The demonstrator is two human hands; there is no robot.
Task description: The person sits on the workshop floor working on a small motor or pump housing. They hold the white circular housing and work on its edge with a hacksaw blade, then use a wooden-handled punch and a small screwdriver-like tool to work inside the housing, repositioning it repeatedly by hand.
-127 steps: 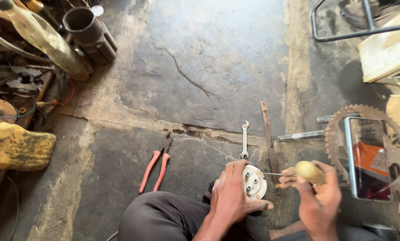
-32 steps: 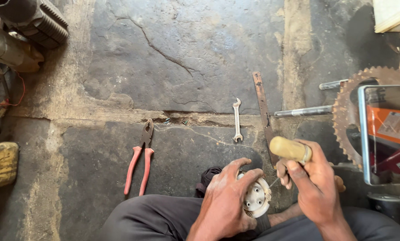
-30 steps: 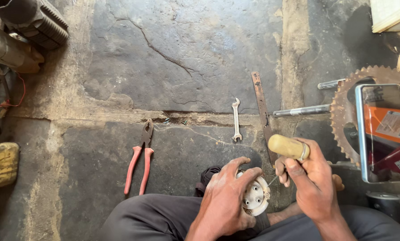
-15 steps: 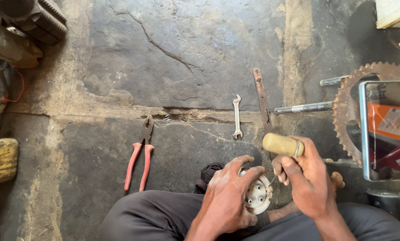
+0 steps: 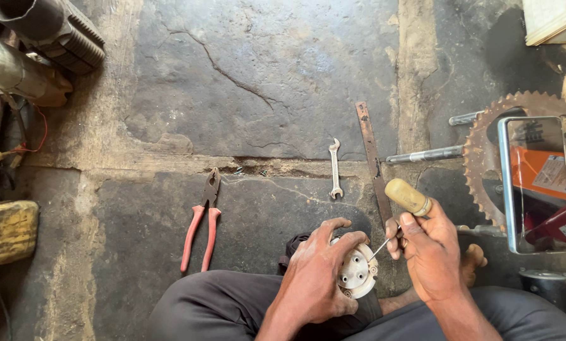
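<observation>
A cracked stone floor (image 5: 283, 76) spreads out; a rusty sprocket (image 5: 485, 183) lies right, red-handled pliers (image 5: 200, 221) left; the left hand (image 5: 314, 278) clamps a round pale part (image 5: 357, 273) over the lap; the right hand (image 5: 429, 247) grips a wooden-handled screwdriver (image 5: 408, 197), tip touching it.

pliers (image 5: 201, 222) | spanner (image 5: 335, 168) | rusty sprocket (image 5: 485, 165) | mirror (image 5: 538, 183)

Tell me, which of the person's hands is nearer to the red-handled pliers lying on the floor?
Left. The left hand grips a round metal part just right of the pliers; the right hand, holding a wooden-handled tool, is farther right.
</observation>
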